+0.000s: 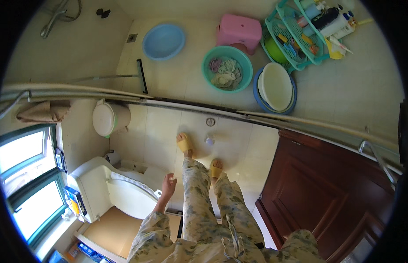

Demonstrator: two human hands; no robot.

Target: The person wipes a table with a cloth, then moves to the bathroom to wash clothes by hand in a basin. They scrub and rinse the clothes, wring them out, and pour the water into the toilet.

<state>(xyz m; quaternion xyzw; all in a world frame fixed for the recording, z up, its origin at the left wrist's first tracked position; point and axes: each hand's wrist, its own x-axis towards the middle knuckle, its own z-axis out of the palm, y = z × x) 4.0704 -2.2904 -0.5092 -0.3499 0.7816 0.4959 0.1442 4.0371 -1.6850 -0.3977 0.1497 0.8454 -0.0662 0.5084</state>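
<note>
My left hand (168, 186) hangs beside my left leg with its fingers curled. Something pale shows at its fingertips, too small to name. Nearest to it is the raised white edge of the toilet seat or lid (133, 197). My right hand is out of view; only the floral right sleeve (299, 245) shows, by the dark wooden door (306, 187). Ahead of my feet in yellow slippers (184, 143), a small clear, purplish object (209, 140) lies on the tiles near a round floor drain (210, 122).
Beyond the shower threshold (204, 107) are a green basin (204, 74) with cloths, a blue basin (164, 42), stacked basins (277, 87), a pink stool (240, 29) and a green rack (302, 49) of bottles. A floor squeegee (142, 76) and lidded bin (103, 119) stand left.
</note>
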